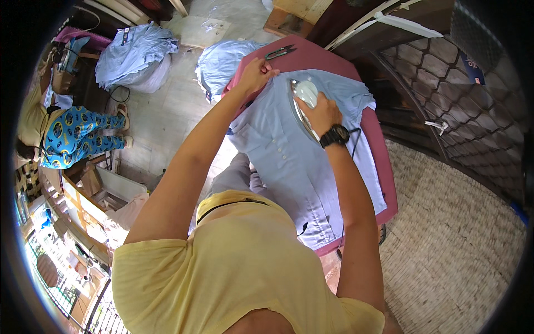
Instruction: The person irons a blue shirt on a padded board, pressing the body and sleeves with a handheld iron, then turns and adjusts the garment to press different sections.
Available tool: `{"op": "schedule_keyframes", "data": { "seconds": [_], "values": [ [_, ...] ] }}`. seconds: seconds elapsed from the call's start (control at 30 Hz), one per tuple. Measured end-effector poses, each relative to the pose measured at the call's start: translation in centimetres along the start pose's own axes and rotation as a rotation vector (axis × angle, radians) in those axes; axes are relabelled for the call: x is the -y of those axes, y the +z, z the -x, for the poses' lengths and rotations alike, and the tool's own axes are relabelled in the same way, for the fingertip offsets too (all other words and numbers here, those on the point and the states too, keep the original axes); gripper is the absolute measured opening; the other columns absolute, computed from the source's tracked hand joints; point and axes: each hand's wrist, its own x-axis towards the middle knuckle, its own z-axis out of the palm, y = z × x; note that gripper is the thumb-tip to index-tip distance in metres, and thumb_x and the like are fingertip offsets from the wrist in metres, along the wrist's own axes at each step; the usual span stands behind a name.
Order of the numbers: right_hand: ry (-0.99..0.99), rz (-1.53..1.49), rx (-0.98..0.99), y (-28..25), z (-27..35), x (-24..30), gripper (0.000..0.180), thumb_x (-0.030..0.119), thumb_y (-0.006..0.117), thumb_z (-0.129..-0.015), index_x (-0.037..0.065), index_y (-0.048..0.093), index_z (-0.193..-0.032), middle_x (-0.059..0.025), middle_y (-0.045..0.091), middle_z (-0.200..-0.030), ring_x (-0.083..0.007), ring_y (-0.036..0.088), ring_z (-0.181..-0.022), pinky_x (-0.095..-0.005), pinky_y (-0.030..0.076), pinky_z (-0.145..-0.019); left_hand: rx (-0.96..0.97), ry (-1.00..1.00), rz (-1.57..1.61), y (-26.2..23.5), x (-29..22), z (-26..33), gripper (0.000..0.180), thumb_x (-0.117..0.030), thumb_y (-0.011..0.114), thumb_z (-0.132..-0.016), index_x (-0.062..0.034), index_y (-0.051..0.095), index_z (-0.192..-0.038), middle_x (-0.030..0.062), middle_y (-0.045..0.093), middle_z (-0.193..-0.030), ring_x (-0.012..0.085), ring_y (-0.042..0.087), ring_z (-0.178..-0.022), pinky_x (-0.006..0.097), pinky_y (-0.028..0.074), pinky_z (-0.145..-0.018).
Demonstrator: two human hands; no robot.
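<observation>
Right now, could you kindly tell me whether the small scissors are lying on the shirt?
No, the scissors lie on the ironing board, apart from the shirt.

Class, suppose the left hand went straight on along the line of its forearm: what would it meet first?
Probably the dark snips, lying on the red ironing board just beyond the left hand, though height is hard to judge here.

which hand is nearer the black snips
Left. The left hand is close beside the snips, at the edge of the shirt; the right hand is farther, gripping the iron.
</observation>
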Motion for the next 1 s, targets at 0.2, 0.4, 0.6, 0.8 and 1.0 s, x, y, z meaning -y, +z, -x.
{"op": "schedule_keyframes", "data": {
  "seconds": [0.2, 0.4, 0.6, 0.8, 1.0],
  "values": [
    [0.126, -0.021, -0.201, 0.8, -0.2, -1.5, 0.061, 0.06, 0.067, -0.081, 0.0, 0.064, -0.09, -0.0248, 0.069, -0.081, -0.0442, 0.068, -0.078, -0.0515, 0.054, -0.067, -0.019, 0.018, 0.002, -0.3, -0.7, 0.4, 0.026, -0.021, 0.084, -0.07, -0.003, 0.065, -0.072, 0.0099, 0.058, -0.08, 0.0245, 0.06, -0.075, 0.036, 0.049, -0.07],
    [0.16, -0.093, -0.145, 0.3, -1.6, -0.4, 0.058, 0.057, 0.068, -0.081, 0.0, 0.065, -0.091, -0.0249, 0.069, -0.084, -0.0444, 0.068, -0.079, -0.0521, 0.054, -0.069, -0.005, 0.008, -0.032, 0.0, -0.1, 0.3, 0.023, -0.019, 0.082, -0.073, -0.0022, 0.066, -0.074, 0.0064, 0.057, -0.078, 0.0189, 0.057, -0.072, 0.033, 0.049, -0.069],
    [0.26, -0.112, -0.147, 0.3, -2.0, -0.5, 0.058, 0.056, 0.069, -0.081, 0.0, 0.065, -0.093, -0.0258, 0.069, -0.085, -0.0431, 0.069, -0.081, -0.0513, 0.055, -0.071, 0.01, 0.11, -0.229, 0.7, -1.2, -0.8, 0.012, -0.012, 0.074, -0.076, -0.0035, 0.066, -0.076, 0.0136, 0.063, -0.087, 0.031, 0.062, -0.082, 0.041, 0.051, -0.073],
    [0.286, -0.172, -0.162, 0.8, 1.6, -1.9, 0.057, 0.054, 0.069, -0.081, -0.001, 0.065, -0.094, -0.0267, 0.069, -0.086, -0.0451, 0.067, -0.083, -0.0525, 0.054, -0.072, 0.136, 0.083, -0.118, 4.3, -5.2, -4.1, 0.008, -0.012, 0.067, -0.082, -0.0079, 0.07, -0.088, 0.0123, 0.068, -0.086, 0.032, 0.064, -0.092, 0.042, 0.051, -0.076],
    [0.361, -0.154, -0.123, 0.3, 4.5, -2.3, 0.056, 0.054, 0.069, -0.081, -0.001, 0.064, -0.094, -0.0244, 0.069, -0.086, -0.0445, 0.067, -0.08, -0.0536, 0.053, -0.071, 0.201, 0.132, -0.301, 7.0, -7.3, -5.4, 0.017, -0.016, 0.074, -0.081, -0.0057, 0.072, -0.094, 0.01, 0.071, -0.088, 0.0217, 0.067, -0.082, 0.033, 0.051, -0.072]
  ]
}}
